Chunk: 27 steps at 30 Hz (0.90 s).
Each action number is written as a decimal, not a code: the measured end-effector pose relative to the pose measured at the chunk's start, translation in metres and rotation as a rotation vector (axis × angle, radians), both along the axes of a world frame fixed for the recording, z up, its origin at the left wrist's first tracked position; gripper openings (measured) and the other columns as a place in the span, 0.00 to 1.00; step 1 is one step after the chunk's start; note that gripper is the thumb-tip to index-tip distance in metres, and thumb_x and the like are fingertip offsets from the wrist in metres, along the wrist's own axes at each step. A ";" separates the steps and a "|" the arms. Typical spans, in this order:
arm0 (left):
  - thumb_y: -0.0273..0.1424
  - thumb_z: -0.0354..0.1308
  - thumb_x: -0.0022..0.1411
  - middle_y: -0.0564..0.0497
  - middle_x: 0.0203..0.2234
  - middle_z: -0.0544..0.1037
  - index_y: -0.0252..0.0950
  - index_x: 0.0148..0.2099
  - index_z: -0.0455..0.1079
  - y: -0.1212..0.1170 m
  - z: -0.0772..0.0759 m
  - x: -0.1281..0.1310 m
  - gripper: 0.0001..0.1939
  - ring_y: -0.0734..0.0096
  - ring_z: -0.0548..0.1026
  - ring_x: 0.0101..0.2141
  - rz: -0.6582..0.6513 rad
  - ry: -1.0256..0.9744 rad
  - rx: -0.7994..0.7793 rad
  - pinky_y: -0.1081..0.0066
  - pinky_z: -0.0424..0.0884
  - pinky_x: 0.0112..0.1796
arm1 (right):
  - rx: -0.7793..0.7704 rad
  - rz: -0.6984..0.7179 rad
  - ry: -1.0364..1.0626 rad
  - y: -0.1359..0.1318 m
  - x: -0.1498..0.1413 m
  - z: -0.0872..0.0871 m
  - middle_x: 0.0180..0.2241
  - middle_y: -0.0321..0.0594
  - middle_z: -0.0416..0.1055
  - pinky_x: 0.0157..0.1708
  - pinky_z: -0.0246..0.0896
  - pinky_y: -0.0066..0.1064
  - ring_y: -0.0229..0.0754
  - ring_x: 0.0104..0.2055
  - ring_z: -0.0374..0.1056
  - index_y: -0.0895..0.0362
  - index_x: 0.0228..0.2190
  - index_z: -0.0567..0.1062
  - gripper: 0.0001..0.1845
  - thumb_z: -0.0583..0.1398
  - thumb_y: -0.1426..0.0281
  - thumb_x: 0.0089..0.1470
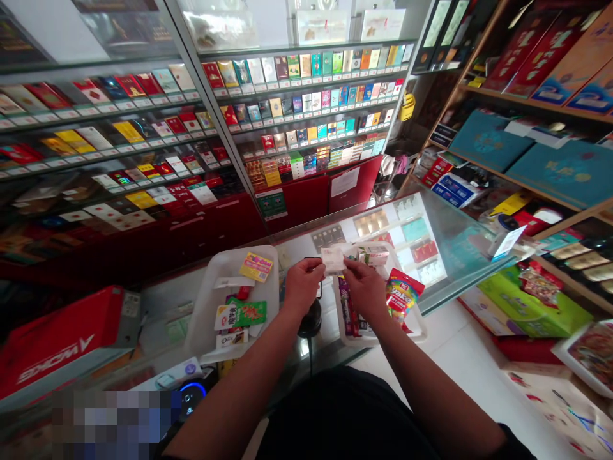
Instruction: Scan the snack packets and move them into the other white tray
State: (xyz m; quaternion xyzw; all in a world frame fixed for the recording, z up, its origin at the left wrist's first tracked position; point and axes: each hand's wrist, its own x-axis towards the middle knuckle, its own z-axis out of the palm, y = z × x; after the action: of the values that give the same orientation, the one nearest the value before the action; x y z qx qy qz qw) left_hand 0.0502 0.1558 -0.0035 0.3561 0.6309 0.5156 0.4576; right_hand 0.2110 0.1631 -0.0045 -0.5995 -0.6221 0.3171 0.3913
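Observation:
Both hands pinch a small pale packet with faint pinkish print, held out over the glass counter. My left hand is closed at its left edge, and my right hand at its lower right corner. Below my left hand stands a black device with a rounded base and a cable, partly hidden by the hand. To the right, a white tray under my right hand holds a rainbow-coloured candy bag, dark wrapped bars and a small box. A second white tray on the left carries several snack packs, one green, one yellow-pink.
Glass shelves of cigarette packs line the wall behind the counter. A red carton stands at the left. Wooden shelves with teal boxes rise at the right, above a green box near the floor.

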 end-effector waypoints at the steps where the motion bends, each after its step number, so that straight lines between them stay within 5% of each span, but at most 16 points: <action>1: 0.34 0.64 0.57 0.48 0.35 0.83 0.35 0.42 0.78 -0.001 0.000 -0.003 0.12 0.69 0.80 0.31 0.001 0.027 0.000 0.68 0.78 0.36 | -0.002 -0.007 0.009 0.000 -0.003 0.000 0.44 0.41 0.81 0.50 0.69 0.37 0.46 0.44 0.77 0.53 0.45 0.82 0.16 0.60 0.63 0.58; 5: 0.32 0.63 0.58 0.47 0.37 0.84 0.36 0.43 0.78 -0.007 0.001 -0.015 0.11 0.65 0.81 0.35 -0.041 0.172 0.028 0.67 0.78 0.37 | -0.007 -0.016 0.010 -0.002 -0.014 0.000 0.41 0.42 0.82 0.47 0.70 0.36 0.46 0.41 0.78 0.54 0.44 0.82 0.15 0.61 0.64 0.56; 13: 0.41 0.54 0.68 0.49 0.53 0.80 0.42 0.56 0.77 -0.021 0.000 -0.048 0.20 0.56 0.73 0.59 -0.160 0.493 0.109 0.57 0.64 0.62 | 0.004 0.098 -0.091 -0.012 -0.035 -0.007 0.49 0.42 0.79 0.56 0.66 0.37 0.46 0.51 0.75 0.53 0.50 0.80 0.20 0.54 0.64 0.63; 20: 0.40 0.44 0.72 0.53 0.63 0.71 0.46 0.65 0.69 -0.029 -0.009 -0.070 0.24 0.57 0.56 0.69 -0.290 0.674 0.083 0.50 0.46 0.68 | 0.006 0.224 -0.049 -0.014 -0.040 -0.022 0.57 0.41 0.74 0.63 0.58 0.38 0.43 0.61 0.68 0.53 0.59 0.72 0.24 0.51 0.65 0.66; 27: 0.37 0.40 0.74 0.50 0.64 0.70 0.44 0.62 0.71 -0.038 -0.020 -0.076 0.24 0.57 0.51 0.71 -0.393 0.701 0.017 0.46 0.39 0.68 | -0.005 0.308 -0.078 -0.015 -0.040 -0.034 0.59 0.46 0.72 0.67 0.51 0.41 0.44 0.68 0.59 0.57 0.55 0.76 0.23 0.50 0.64 0.68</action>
State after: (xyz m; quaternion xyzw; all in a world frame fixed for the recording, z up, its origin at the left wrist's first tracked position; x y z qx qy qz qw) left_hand -0.0253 0.1175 -0.0239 0.6280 0.6645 0.2707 0.3014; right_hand 0.1707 0.1484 -0.0386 -0.5097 -0.7206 0.3514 0.3122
